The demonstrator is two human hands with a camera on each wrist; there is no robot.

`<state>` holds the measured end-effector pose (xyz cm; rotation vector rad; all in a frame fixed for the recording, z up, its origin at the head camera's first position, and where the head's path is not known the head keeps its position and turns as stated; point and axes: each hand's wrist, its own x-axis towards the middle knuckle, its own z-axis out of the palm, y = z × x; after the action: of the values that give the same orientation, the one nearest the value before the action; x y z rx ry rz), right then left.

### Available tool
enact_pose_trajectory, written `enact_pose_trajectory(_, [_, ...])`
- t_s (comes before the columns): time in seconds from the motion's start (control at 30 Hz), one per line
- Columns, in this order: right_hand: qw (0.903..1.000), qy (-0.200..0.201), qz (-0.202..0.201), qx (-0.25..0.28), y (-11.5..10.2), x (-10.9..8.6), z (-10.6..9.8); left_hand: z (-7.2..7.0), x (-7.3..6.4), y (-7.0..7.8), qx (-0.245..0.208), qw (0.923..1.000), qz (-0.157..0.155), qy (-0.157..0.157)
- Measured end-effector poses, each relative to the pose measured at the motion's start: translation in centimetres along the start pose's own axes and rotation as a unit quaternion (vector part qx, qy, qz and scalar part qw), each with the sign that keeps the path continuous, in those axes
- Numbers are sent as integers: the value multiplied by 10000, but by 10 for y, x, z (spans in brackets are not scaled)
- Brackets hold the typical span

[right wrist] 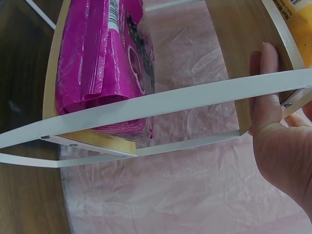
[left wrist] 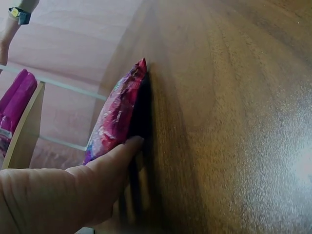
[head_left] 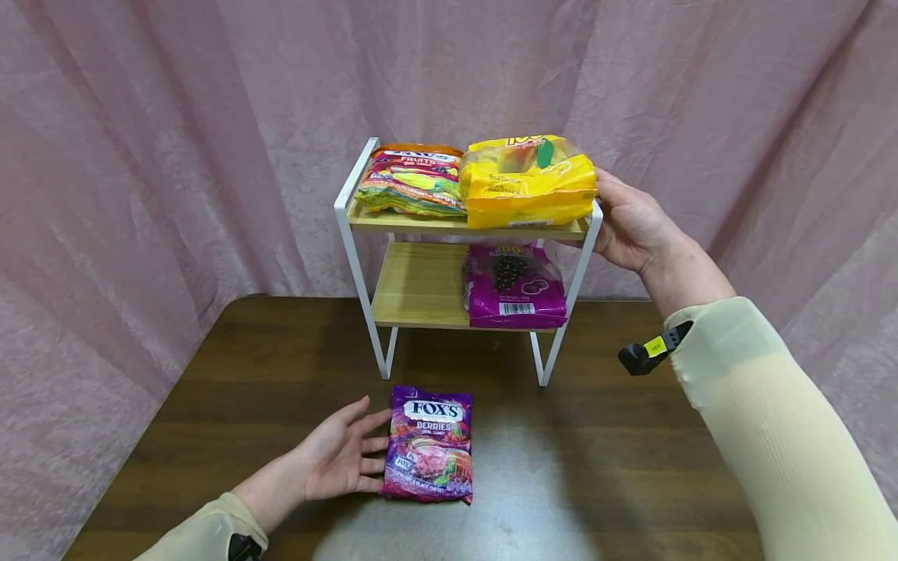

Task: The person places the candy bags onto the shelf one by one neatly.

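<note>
A purple bag of Fox's berries candy (head_left: 429,448) lies flat on the table before a small two-tier shelf rack (head_left: 421,284). At its left edge is my left hand (head_left: 340,456), fingers spread and fairly straight, the tips touching the bag. In the left wrist view, the candy bag (left wrist: 114,114) is seen edge-on beyond a digit. My right hand (head_left: 634,226) grips the right end of the rack's top tier, beside a yellow candy bag (head_left: 529,183). The right wrist view has digits below and above the top board; some fingertips are hidden.
An orange and green bag of Fox's fruits candy (head_left: 410,181) sits on the top tier's left. On the lower tier's right stands a magenta candy bag (head_left: 515,288). A pink curtain (head_left: 281,156) hangs behind the brown table (head_left: 245,374).
</note>
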<state>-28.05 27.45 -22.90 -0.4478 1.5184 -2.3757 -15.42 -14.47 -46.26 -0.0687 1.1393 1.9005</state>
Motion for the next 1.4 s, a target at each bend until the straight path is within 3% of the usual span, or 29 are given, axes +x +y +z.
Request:
enact_pose_trajectory(0.37, [10000,-53,-62,44,1,1,-1,1,5,-4,184,9998,110,-6])
enact_pose_trajectory(0.57, [10000,-32,-53,22,1,0,-1,4,9,-10,534,9979,294,221])
enact_pose_trajectory(0.83, [9999,-97,-55,3,1,0,-1,8,12,-17,155,9982,552,152])
enact_pose_trajectory(1.1, [9999,-41,-75,-62,1,0,0,15,13,-20,905,9913,865,412])
enact_pose_trajectory(1.4, [9999,-105,-90,6,3,2,-1,15,14,-21,1040,9889,980,418])
